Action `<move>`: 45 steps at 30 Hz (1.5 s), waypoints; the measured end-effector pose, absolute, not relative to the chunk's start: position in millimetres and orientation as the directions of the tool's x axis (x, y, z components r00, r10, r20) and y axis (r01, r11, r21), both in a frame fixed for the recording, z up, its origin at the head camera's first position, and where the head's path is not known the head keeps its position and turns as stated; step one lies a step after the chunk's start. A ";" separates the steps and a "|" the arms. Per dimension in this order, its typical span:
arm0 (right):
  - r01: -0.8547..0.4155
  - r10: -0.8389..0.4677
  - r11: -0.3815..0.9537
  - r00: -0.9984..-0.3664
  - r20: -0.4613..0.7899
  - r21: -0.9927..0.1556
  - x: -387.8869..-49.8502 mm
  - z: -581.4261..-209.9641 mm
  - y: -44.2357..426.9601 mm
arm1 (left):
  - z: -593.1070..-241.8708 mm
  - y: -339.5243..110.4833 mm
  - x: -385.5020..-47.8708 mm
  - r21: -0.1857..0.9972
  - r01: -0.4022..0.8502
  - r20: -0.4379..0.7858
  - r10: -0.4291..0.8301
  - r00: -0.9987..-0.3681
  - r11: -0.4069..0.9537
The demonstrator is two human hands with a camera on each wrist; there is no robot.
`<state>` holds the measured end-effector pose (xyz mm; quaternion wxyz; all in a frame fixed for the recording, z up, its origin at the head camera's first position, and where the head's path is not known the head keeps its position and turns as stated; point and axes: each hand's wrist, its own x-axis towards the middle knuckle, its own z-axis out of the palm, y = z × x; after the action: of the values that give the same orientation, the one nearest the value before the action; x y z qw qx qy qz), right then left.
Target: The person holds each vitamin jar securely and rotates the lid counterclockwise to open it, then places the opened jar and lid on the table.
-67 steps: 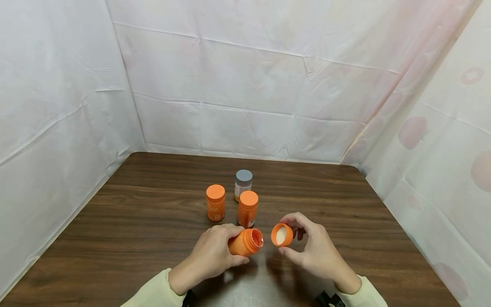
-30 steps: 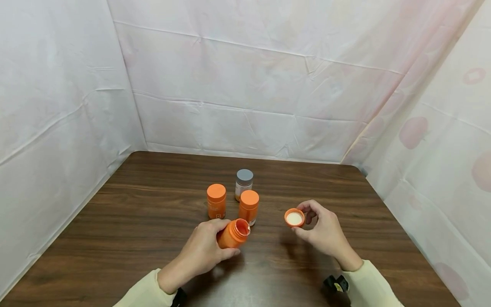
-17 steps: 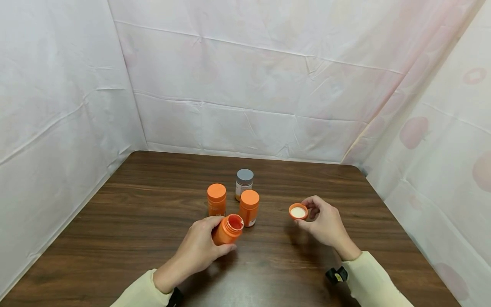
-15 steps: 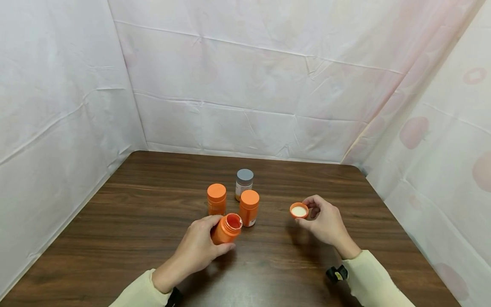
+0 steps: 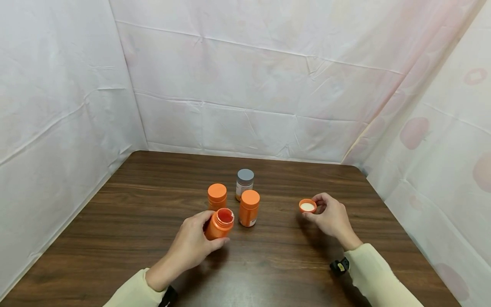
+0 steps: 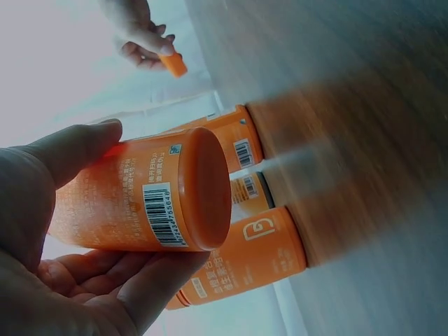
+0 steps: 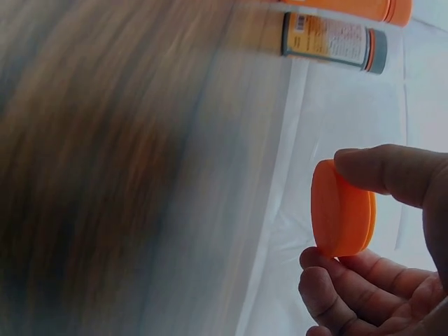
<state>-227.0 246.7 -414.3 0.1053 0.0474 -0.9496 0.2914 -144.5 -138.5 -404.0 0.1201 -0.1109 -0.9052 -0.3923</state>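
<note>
My left hand [image 5: 192,241] grips an orange bottle [image 5: 218,227] with its mouth uncovered, tilted slightly to the right. In the left wrist view the bottle's base and barcode [image 6: 164,213] face the camera, off the table. Over to the right, my right hand [image 5: 333,216] pinches an orange cap [image 5: 307,206] between thumb and fingers, its pale inside facing up. The right wrist view has this cap [image 7: 341,210] edge-on, above the table. Just behind the held bottle stands a capped orange bottle [image 5: 217,195], partly hidden by it. Another capped orange bottle [image 5: 249,209] stands to its right.
A bottle with a grey cap [image 5: 244,181] stands behind the two capped orange ones. All three are upright on the dark wood table [image 5: 161,179]. Pale sheets [image 5: 245,85] hang along the table's back and both sides.
The hands have moved apart. My left hand has carried the uncapped bottle left and turned it more upright; my right hand has taken the cap right and away, turning its inside upward.
</note>
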 end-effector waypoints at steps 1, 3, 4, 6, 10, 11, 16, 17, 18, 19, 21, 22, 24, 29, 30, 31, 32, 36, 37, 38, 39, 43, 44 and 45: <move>-0.137 -0.019 0.830 -0.976 0.218 -0.541 -228.3 -415.0 248.1 | -403.9 -139.1 -144.5 0.683 0.290 0.302 0.102 -0.948 0.670; -0.112 -0.005 0.837 -0.980 0.198 -0.535 -230.1 -416.2 250.2 | -403.8 -140.4 -144.8 0.681 0.285 0.300 0.097 -0.949 0.675; -0.098 0.003 0.840 -0.983 0.185 -0.533 -231.0 -416.8 251.2 | -403.7 -141.0 -144.9 0.680 0.283 0.299 0.096 -0.949 0.677; -0.073 0.015 0.845 -0.987 0.161 -0.529 -231.9 -417.8 252.7 | -403.1 -142.5 -144.8 0.676 0.287 0.306 0.096 -0.947 0.679; -0.032 0.035 0.854 -0.992 0.119 -0.519 -233.3 -420.6 256.1 | -401.8 -145.7 -145.5 0.675 0.300 0.328 0.089 -0.940 0.675; -0.028 0.035 0.856 -0.993 0.112 -0.516 -233.5 -421.5 256.9 | -401.3 -146.4 -145.6 0.676 0.303 0.336 0.086 -0.938 0.672; -0.001 0.047 0.872 -0.995 0.086 -0.489 -235.5 -423.8 260.9 | -401.2 -149.4 -146.9 0.669 0.329 0.387 0.066 -0.920 0.667; 0.003 0.047 0.876 -0.996 0.080 -0.482 -235.9 -424.1 261.5 | -401.3 -149.9 -147.3 0.665 0.335 0.398 0.063 -0.915 0.667; 0.008 0.051 0.880 -0.996 0.076 -0.475 -236.3 -424.1 262.2 | -401.5 -150.5 -147.8 0.662 0.339 0.407 0.059 -0.911 0.668; 0.010 0.051 0.884 -0.996 0.073 -0.468 -236.5 -424.2 262.7 | -401.7 -151.2 -148.3 0.661 0.341 0.413 0.055 -0.909 0.669; 0.010 0.045 0.890 -0.997 0.067 -0.456 -236.8 -424.4 263.8 | -401.0 -152.6 -149.0 0.656 0.342 0.421 0.050 -0.906 0.673; 0.012 0.045 0.893 -0.997 0.062 -0.451 -237.0 -424.8 264.3 | -400.5 -153.5 -149.6 0.657 0.340 0.421 0.048 -0.906 0.673; 0.020 0.047 0.899 -0.997 0.053 -0.437 -237.0 -425.1 264.5 | -399.3 -155.2 -150.7 0.663 0.334 0.414 0.044 -0.909 0.670; 0.035 0.049 0.916 -0.998 0.025 -0.400 -237.4 -425.4 264.3 | -396.8 -158.7 -153.4 0.681 0.318 0.397 0.032 -0.917 0.660; 0.039 0.050 0.918 -0.999 0.019 -0.394 -237.5 -425.6 264.3 | -396.5 -159.4 -154.0 0.683 0.314 0.394 0.030 -0.919 0.659; 0.040 0.050 0.921 -0.999 0.014 -0.388 -237.7 -425.8 264.2 | -396.0 -159.9 -154.3 0.686 0.311 0.390 0.028 -0.920 0.658; 0.041 0.049 0.922 -0.999 0.012 -0.386 -237.7 -425.8 264.2 | -395.8 -160.5 -154.8 0.688 0.309 0.388 0.026 -0.921 0.657; 0.045 0.051 0.923 -0.999 0.005 -0.383 -237.3 -425.0 263.5 | -394.6 -163.0 -156.7 0.702 0.299 0.379 0.017 -0.925 0.647; 0.042 0.048 0.923 -0.999 0.006 -0.383 -237.1 -424.5 263.5 | -394.4 -163.6 -156.9 0.704 0.297 0.378 0.013 -0.926 0.645; 0.037 0.044 0.922 -0.999 0.009 -0.385 -236.9 -423.8 263.6 | -394.3 -164.3 -157.3 0.706 0.297 0.380 0.011 -0.925 0.643; 0.034 0.041 0.923 -0.999 0.010 -0.384 -236.5 -423.5 263.8 | -394.0 -165.0 -157.7 0.704 0.296 0.381 0.008 -0.925 0.645; 0.002 0.015 0.924 -0.999 0.033 -0.384 -232.9 -420.5 263.6 | -392.7 -168.9 -160.2 0.693 0.292 0.391 -0.005 -0.920 0.659; -0.012 0.005 0.923 -0.999 0.043 -0.385 -231.5 -419.7 263.1 | -392.2 -170.1 -161.2 0.691 0.290 0.394 -0.009 -0.919 0.661; -0.027 -0.006 0.922 -0.998 0.055 -0.386 -229.9 -418.8 262.4 | -391.7 -171.4 -162.1 0.692 0.288 0.396 -0.014 -0.918 0.662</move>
<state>-229.9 262.4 -418.8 0.0264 0.0084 -0.9800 0.1970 -162.1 -171.4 -391.7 0.1874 -0.0767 -0.8922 -0.4038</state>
